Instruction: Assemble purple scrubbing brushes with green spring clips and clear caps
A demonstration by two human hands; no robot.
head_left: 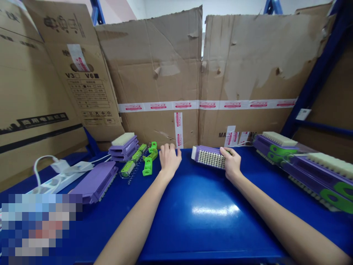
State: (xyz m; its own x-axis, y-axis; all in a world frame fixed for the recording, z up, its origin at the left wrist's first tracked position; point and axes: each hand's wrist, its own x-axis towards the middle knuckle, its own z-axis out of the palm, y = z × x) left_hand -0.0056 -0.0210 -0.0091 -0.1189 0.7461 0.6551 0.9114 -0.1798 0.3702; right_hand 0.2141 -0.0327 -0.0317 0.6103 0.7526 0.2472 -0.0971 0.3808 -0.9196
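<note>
My right hand (232, 162) grips the end of a purple brush block (211, 157), whose face with rows of pale bristle tufts is turned towards me. A bit of green shows by the right thumb, partly covered by the fingers. My left hand (170, 159) hovers over or rests on the table, fingers bent and thumb apart, with nothing visible in it. Just left of that hand lie bright green plastic brackets (148, 166). Beside them are thin metal coil springs (134, 171) and a row of green blocks with clear plastic parts (128, 168).
Purple brush blocks (123, 151) are stacked at back left, near a purple block (95, 182) and white power strip (55, 182). Purple-and-green double-sided brushes (320, 173) line the right side. Cardboard sheets (154, 81) wall the back of the blue table (193, 235).
</note>
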